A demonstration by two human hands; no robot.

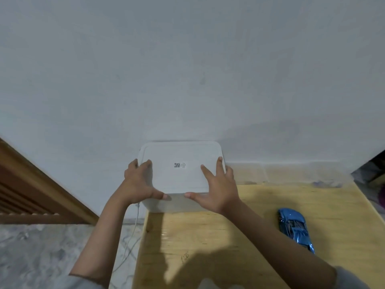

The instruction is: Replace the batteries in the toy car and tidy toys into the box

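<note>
Matt white plastic box lid [181, 163], glossy metallic-blue toy car [294, 227], smooth pale wood table [239, 230], speckled stone floor [41, 251]

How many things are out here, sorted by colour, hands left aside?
White: 2, the box with its lid on, counted as one, held by the left hand and right hand, and a cable hanging beside the table
Blue: 1, the toy car
Total: 3

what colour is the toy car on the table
Shiny metallic blue. The toy car shows in the head view, lying on the wooden table.
</note>
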